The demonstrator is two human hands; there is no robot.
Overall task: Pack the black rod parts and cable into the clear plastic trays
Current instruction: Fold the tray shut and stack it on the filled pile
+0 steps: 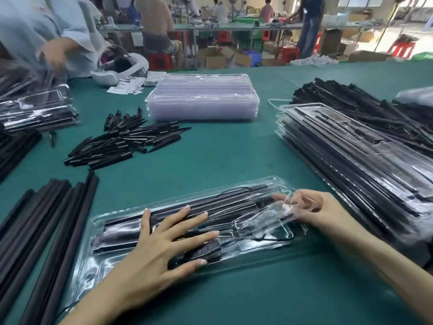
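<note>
Table (234, 158): green top, bears everything.
Filled trays (365, 146): stacked right of clear tray.
Long rods (42, 219): bundle left of clear tray.
Clear tray (112, 261): nearest, rods and cable inside.
Left hand (152, 249): fingers spread flat on clear tray.
Right hand (321, 212): fingers pinching clear tray's right end.

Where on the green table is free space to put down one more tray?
Bare green table lies between the stack of empty trays, the pointed black parts and the open tray; more below that tray. Both sides are crowded.
</note>
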